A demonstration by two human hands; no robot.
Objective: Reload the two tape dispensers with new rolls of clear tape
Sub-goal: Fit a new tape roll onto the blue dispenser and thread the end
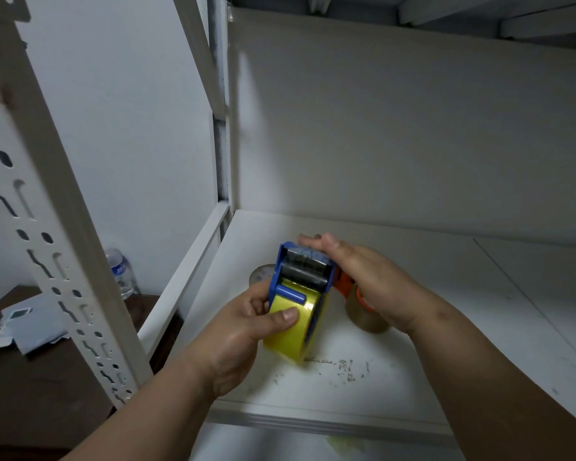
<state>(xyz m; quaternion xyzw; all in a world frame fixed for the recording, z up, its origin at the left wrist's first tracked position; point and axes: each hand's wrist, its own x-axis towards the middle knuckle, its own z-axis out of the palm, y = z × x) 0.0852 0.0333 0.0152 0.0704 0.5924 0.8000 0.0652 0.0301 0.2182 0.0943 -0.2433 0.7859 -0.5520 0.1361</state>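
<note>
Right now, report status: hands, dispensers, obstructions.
Left hand grips blue dispenser with yellow-looking roll. Right hand flat against its far side. Orange dispenser on shelf behind. Nothing obstructing.

The light was dim and bluish. The shelf post [40, 181] looked blurry, and straight lines bent near the edges.

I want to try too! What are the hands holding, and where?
The blue plastic tape dispenser with its yellow-looking tape roll. The left hand grips the roll, thumb on top; the right hand lies flat against the dispenser's right side.
</note>
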